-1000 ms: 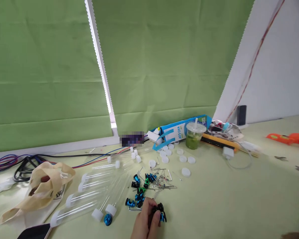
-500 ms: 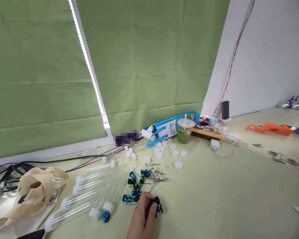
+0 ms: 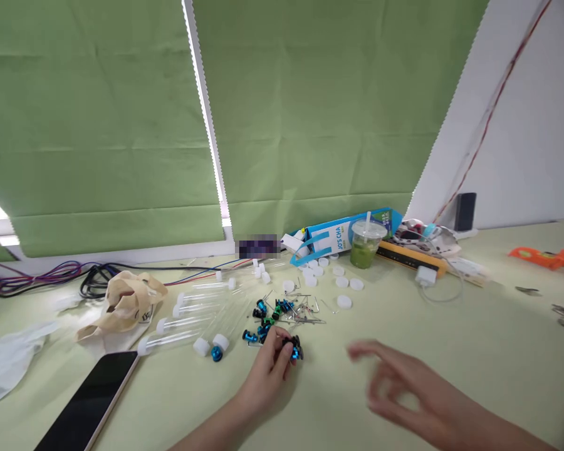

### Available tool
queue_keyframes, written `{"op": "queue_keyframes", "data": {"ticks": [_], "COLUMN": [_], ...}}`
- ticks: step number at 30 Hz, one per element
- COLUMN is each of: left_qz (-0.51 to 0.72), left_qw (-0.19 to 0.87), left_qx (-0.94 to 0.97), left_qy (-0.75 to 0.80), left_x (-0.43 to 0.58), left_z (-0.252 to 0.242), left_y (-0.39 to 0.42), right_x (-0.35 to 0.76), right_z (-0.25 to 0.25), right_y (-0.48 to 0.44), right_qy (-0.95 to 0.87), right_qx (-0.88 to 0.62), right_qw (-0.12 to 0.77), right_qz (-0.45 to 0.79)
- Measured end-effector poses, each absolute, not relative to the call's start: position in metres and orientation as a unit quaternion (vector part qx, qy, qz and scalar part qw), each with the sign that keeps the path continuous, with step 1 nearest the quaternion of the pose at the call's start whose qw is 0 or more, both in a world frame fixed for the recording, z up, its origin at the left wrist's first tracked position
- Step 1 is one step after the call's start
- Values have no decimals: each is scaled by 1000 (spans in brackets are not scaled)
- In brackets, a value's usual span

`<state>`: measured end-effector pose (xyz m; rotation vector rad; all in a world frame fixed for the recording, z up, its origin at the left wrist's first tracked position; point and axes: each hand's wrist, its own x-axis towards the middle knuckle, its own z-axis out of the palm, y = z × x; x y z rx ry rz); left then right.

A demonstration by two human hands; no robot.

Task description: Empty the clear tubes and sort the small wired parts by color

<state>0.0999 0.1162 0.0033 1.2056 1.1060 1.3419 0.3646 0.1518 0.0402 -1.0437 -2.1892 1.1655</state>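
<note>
Here the left hand (image 3: 269, 363) rests on the desk (image 3: 427, 351) with its fingertips closed around a small black and blue part (image 3: 294, 348), which sits at the near edge of a heap of similar blue, black and green parts (image 3: 267, 319) mixed with thin metal pins (image 3: 305, 313). The grip is narrow, only thumb and first fingers pinching, and the part seems to touch the desk or to be just above it; I cannot tell which. The right hand (image 3: 404, 385) hovers above the desk, well apart from the heap, blurred, with the fingers loosely spread and nothing in it. To handle such a small part well, I think it is best to keep the pinch on its sides and lift it straight, so that the pins lying just beside it are not dragged along, and to bring the free hand close, ready to support it. To the left of the heap lie several clear tubes (image 3: 192, 310) with white caps, and one loose blue part (image 3: 216, 354) lies near two of these caps. More white caps (image 3: 343, 300) are scattered behind the heap, near a cup with a green drink (image 3: 365, 245) and a blue carton (image 3: 338, 238). A phone (image 3: 91, 401) lies at the near left, beside a beige bag (image 3: 126, 304).
</note>
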Motion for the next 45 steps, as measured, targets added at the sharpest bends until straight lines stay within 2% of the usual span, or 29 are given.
{"op": "queue_keyframes", "data": {"ticks": [3,7,11,18,24,31,45], "left_qz": [567,577,575,528,551,551,552], "left_qw": [495,473,457,474,486,472,454], "left_qx": [490,505,525,552,503,523,514], "left_qy": [439,435,430,438,454,447,474], "left_x": [101,102,106,103,97,95,98], "left_z": [6,9,11,13,10,0,1], "left_y": [114,112,112,111,113,117,119], "right_x": [298,242,238,240,242,243,238], "right_z": [53,28,7,6,9,9,7], "right_y": [177,186,186,192,188,189,190], "right_qy": [-757,-692,-653,-643,-651,-656,-651], "right_qx": [-301,-252,-200,-216,-159,-169,-170], "right_qw": [218,269,280,292,275,260,290], "right_qz": [537,621,674,674,689,688,681]}}
